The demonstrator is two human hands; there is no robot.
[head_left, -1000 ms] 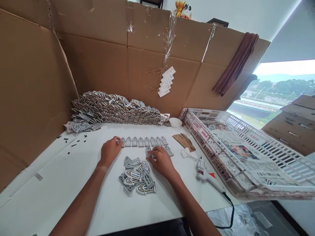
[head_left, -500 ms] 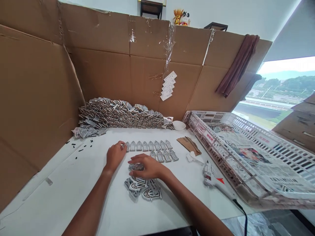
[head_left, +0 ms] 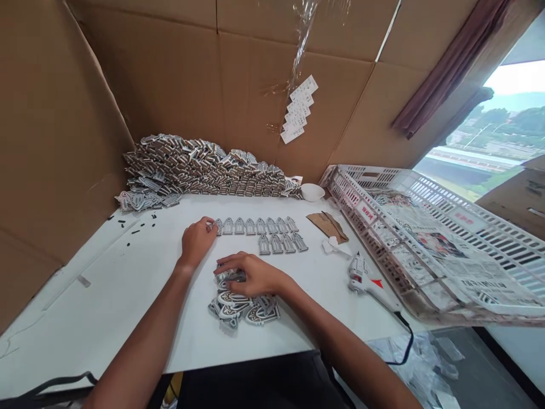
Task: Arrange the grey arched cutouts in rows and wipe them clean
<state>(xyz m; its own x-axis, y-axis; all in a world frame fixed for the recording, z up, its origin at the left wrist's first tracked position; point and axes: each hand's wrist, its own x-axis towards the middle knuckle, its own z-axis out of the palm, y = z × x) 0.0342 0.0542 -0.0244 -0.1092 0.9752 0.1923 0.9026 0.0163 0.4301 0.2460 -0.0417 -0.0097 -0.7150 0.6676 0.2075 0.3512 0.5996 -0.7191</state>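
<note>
While my left fingers (head_left: 208, 225) touch the end of the upper row of arched metal pieces (head_left: 255, 226) on the table (head_left: 128, 295), my right fingers (head_left: 227, 262) curl over the loose heap (head_left: 244, 309), both grips unclear, with two neat rows laid out and that heap unplaced.

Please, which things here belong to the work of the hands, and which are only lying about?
With the hands: left hand, right hand, row of arched metal pieces, loose pile of such pieces.
Lying about: hot glue gun, white bowl, newspaper-lined plastic crate.
</note>
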